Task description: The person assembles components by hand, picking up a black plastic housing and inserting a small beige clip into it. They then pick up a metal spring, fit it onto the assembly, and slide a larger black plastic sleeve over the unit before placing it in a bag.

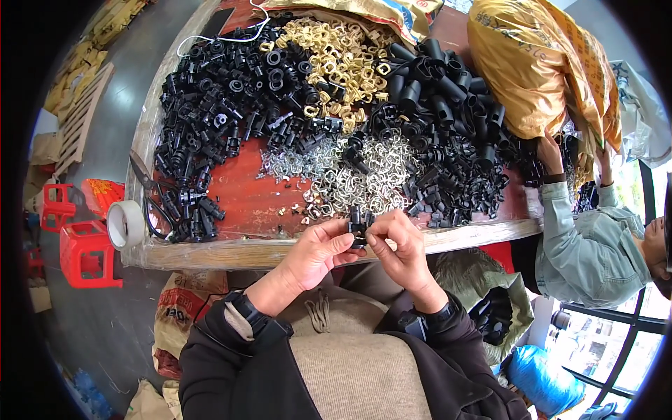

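Observation:
My left hand (pixel 313 253) holds a small black plastic fitting (pixel 357 225) upright between thumb and fingers, at the table's near edge. My right hand (pixel 404 253) is closed in a pinch against the fitting's right side; whatever lies between those fingertips is too small to make out. Just beyond the hands spreads a pile of silvery curved metal clips (pixel 378 171), with small screws (pixel 290 162) to its left. Small black plastic pieces (pixel 458 192) lie to the right. Larger black fittings (pixel 217 105) are heaped on the far left, next to brass-coloured rings (pixel 343 59).
Black tubes (pixel 448 87) fill the table's far right. Scissors (pixel 142 171) and a tape roll (pixel 127 225) sit at the left edge. Across the right side, another person's hands (pixel 551 155) grip a large orange sack (pixel 521 66). Red stools (pixel 89 252) stand left; an open sack (pixel 514 308) is beside me.

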`<move>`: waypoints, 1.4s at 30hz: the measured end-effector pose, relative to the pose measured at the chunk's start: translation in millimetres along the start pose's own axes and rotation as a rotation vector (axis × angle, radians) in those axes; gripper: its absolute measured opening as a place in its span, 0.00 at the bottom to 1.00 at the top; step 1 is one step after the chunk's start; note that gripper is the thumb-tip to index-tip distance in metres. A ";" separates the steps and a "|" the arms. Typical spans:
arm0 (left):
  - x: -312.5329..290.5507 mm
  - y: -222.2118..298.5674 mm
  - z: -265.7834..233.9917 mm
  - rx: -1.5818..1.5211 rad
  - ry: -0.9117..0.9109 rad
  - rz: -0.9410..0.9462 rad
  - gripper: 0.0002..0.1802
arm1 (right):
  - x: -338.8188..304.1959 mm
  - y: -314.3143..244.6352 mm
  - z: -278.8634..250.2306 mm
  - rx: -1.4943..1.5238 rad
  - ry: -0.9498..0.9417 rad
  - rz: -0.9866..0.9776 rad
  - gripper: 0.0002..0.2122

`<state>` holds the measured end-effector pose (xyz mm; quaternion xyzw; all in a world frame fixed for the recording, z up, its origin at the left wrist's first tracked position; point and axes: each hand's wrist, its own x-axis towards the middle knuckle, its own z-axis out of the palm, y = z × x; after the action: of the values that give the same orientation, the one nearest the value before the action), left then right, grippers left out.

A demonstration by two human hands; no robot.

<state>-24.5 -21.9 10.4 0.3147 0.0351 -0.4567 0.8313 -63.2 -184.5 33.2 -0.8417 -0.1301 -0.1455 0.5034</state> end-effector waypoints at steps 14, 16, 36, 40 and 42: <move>-8.2 -9.4 -1.3 -0.018 0.007 -0.038 0.13 | -8.1 -10.0 -12.3 -0.142 -0.045 -0.137 0.05; -9.0 -10.0 -1.6 -0.024 0.006 -0.041 0.13 | -9.8 -10.7 -10.2 -0.156 -0.059 -0.150 0.05; -16.2 17.8 -21.7 0.187 -0.005 0.017 0.13 | 17.6 12.1 -16.4 0.359 -0.226 0.406 0.06; -20.3 28.4 -37.8 0.201 0.044 0.077 0.15 | 89.0 29.1 -26.8 -0.191 -0.304 0.018 0.07; -19.1 30.2 -40.6 0.149 0.042 0.066 0.15 | 123.9 44.6 -18.8 -0.317 -0.269 -0.032 0.07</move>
<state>-2.6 26.3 -0.6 0.3863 0.0080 -0.4235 0.8193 65.4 -212.6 52.2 -0.9200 -0.1852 -0.0585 0.3405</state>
